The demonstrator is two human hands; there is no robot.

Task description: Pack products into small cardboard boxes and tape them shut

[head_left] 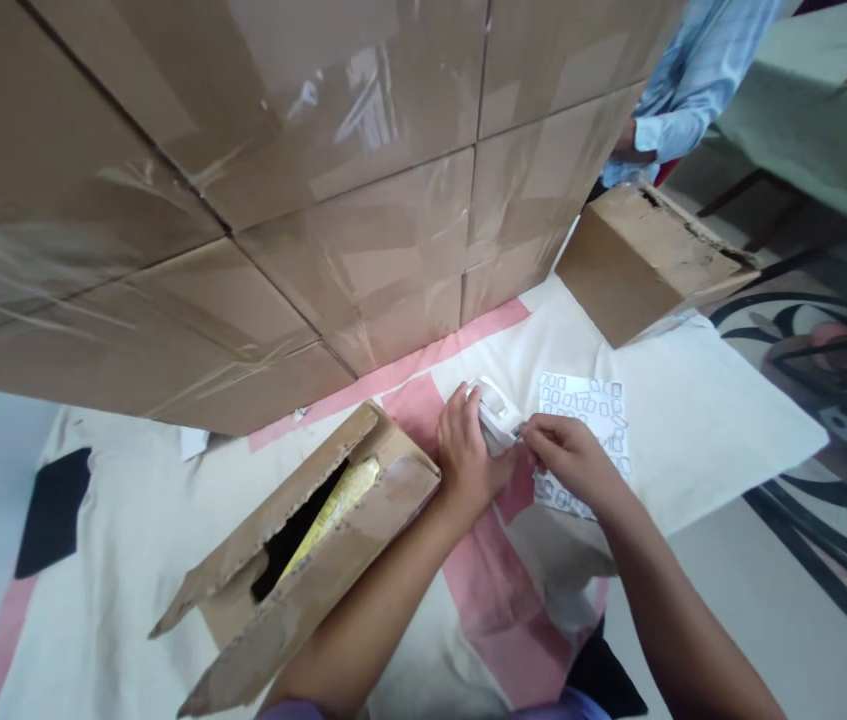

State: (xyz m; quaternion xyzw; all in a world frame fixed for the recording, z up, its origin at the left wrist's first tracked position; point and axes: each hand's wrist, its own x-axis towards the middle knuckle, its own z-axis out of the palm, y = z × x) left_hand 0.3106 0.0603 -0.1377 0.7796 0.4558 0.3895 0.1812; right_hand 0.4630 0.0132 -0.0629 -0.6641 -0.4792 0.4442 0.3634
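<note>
My left hand [466, 450] is wrapped round a small white rounded object [496, 402], whose exact kind I cannot make out. At its right edge, the fingers of my right hand [562, 450] are pinched together on a small part or edge of it. Under and beside my right hand lies a white sheet [595, 400] printed with rows of small outlined boxes. To the left of my left forearm is an open cardboard box [385, 500] with torn flaps, and something yellow [333, 515] shows inside it.
A wall of taped cardboard cartons [393, 240] rises in front. Another carton [618, 270] stands at the right, near a person in a light blue checked sleeve [700, 90]. A cream and pink cloth [130, 540] covers the surface. Farther right is a green-covered table [813, 140].
</note>
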